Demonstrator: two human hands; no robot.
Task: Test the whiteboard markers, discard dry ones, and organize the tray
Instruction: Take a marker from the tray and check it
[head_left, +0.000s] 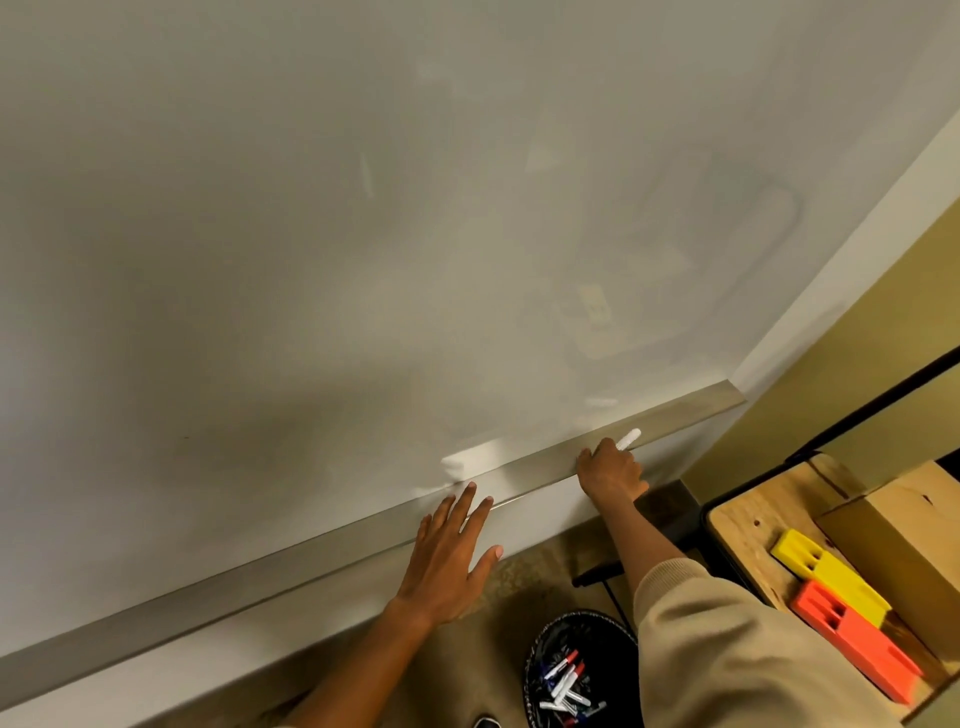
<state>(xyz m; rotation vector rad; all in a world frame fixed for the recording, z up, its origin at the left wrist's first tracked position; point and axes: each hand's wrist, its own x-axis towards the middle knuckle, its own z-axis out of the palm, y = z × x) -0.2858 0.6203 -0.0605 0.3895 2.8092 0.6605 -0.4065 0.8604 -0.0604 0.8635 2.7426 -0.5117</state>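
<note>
Head view of a marker-sorting task at a wall-mounted whiteboard (363, 234). The right hand (613, 474) is clenched around a white whiteboard marker (628, 438), whose pale barrel end projects up and to the right from the fist, just over the metal tray (311, 558) that runs along the board's lower edge; the grip suggests the marker is either being lifted from the tray or set back into it, and which of the two cannot be told. The marker's ink colour and whether it is capped are too blurred to judge. The left hand (453, 553) is released, its fingers (464, 500) straight and spread, the tips resting on the tray's front lip just below a white block (460, 464), probably an eraser, that sits in the tray against the board; the flat placement reads as a steadying brace or a reach toward that block. The board surface shows only faint smears and reflections, with no fresh test stroke legible. On the floor near the person, between the two forearms, stands a dark bin (579, 670) holding a loose heap of markers (563, 686) with red, blue and white parts, placed within easy drop of the tray, so these are presumably the discarded dry ones. At the right, a wooden bench (748, 525) carries a cardboard box (904, 540), a yellow wedge (826, 574) and an orange wedge (857, 642) lying side by side. The visible stretch of tray holds few items, suggesting sorting is well advanced.
</note>
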